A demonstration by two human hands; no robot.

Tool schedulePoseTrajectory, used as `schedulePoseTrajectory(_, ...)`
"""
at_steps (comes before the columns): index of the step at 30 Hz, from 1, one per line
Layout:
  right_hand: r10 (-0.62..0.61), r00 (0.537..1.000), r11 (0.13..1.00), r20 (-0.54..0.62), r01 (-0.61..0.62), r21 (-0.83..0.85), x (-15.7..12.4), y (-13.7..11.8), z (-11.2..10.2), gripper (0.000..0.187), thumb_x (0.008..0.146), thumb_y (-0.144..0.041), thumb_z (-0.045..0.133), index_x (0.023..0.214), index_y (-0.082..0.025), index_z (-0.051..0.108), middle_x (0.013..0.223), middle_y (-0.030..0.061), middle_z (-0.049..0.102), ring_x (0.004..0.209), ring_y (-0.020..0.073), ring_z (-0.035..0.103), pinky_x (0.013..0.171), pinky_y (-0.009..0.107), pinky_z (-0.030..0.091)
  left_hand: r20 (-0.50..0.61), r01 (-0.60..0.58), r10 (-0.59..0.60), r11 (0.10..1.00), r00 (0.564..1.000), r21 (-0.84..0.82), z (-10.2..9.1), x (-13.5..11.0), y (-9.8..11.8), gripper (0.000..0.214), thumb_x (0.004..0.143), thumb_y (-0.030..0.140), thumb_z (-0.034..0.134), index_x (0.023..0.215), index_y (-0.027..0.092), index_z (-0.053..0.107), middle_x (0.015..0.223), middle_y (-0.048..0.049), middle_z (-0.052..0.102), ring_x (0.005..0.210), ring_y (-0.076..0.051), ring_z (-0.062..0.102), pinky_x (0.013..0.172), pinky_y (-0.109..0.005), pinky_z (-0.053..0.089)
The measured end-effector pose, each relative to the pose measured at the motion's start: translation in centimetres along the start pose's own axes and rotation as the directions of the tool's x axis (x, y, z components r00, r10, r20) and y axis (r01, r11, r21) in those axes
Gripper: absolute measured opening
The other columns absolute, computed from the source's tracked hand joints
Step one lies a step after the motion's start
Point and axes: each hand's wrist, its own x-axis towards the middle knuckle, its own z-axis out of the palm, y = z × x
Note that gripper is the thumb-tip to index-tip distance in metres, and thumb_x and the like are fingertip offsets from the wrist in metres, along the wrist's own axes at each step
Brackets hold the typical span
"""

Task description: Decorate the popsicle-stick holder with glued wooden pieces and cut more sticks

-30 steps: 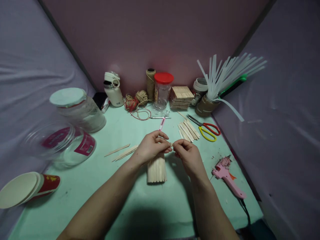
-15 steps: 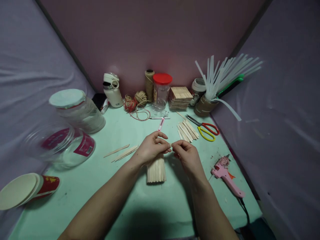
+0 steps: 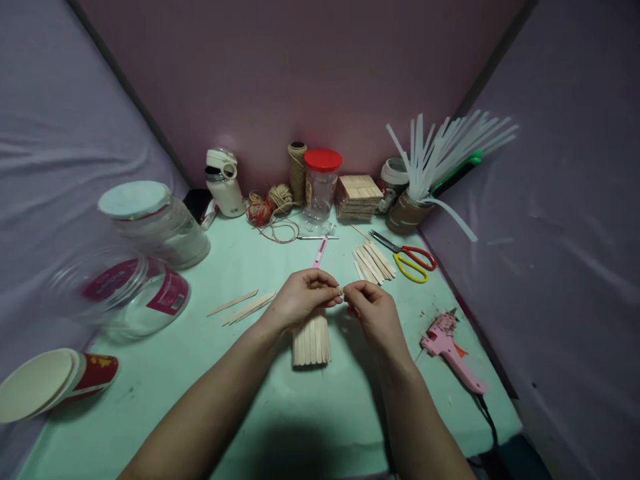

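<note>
My left hand (image 3: 311, 293) and my right hand (image 3: 369, 303) meet at the middle of the table, fingertips pinched close together. Between them shows a tiny pale piece (image 3: 342, 291), like a bit of wooden stick; most of it is covered by the fingers. Just below my left hand lies a panel of popsicle sticks (image 3: 312, 343) set side by side, its far end hidden by that hand. A pink craft knife (image 3: 321, 252) lies beyond the left fingers. Loose popsicle sticks (image 3: 253, 308) lie left of my left wrist, and a pile of shorter sticks (image 3: 374, 263) lies beyond my right hand.
To the right are scissors (image 3: 413, 257) and a pink glue gun (image 3: 453, 353) with its cord. Glue sticks (image 3: 445, 157) stand in a brown jar (image 3: 407, 213). Along the back are a red-lidded jar (image 3: 323, 180), twine (image 3: 280, 198) and a bottle (image 3: 225, 187). Plastic jars (image 3: 165, 230) and paper cups (image 3: 95, 380) stand left.
My hands stay nearly in place, fingertips still together, with slightly more of the small pale piece showing between them. The whole view has shifted a little.
</note>
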Motion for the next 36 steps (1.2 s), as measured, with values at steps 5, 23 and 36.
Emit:
schedulePoseTrajectory(5, 0.006, 1.000, 1.000, -0.007, -0.006, 0.009, 0.0, -0.1, -0.2, 0.015, 0.072, -0.031, 0.069, 0.066, -0.018, 0.065, 0.056, -0.0045, 0.055, 0.051, 0.0091, 0.042, 0.050, 0.023, 0.033, -0.014, 0.013, -0.013, 1.000, 1.000, 0.019, 0.2, 0.0, 0.1, 0.014, 0.066, 0.012, 0.076, 0.074, 0.011, 0.065, 0.066, -0.0034, 0.068, 0.064, -0.009, 0.066, 0.064, -0.018, 0.052)
schedulePoseTrajectory(23, -0.094, 0.995, 0.771, -0.032, 0.052, -0.634, 1.7, 0.2, -5.0, 0.017, 0.071, -0.032, 0.059, 0.060, -0.019, 0.061, 0.056, -0.0010, 0.056, 0.056, 0.0135, 0.046, 0.054, 0.026, 0.033, 0.005, -0.043, 0.042, 0.996, 0.999, 0.077, 0.5, 0.9, 1.1, 0.016, 0.065, 0.012, 0.075, 0.074, 0.012, 0.062, 0.067, -0.0010, 0.067, 0.065, -0.011, 0.067, 0.063, -0.022, 0.051)
schedulePoseTrajectory(36, -0.052, 0.980, 0.537, 0.194, 0.192, -0.822, 0.3, 0.3, -5.0, 0.011, 0.078, -0.015, 0.056, 0.078, -0.021, 0.065, 0.082, 0.0025, 0.065, 0.078, 0.0169, 0.057, 0.072, 0.028, 0.037, 0.005, -0.013, 0.012, 0.997, 1.000, 0.075, -0.2, 1.4, 1.0, 0.015, 0.066, 0.011, 0.074, 0.076, 0.012, 0.062, 0.068, -0.0010, 0.066, 0.065, -0.011, 0.067, 0.061, -0.020, 0.050)
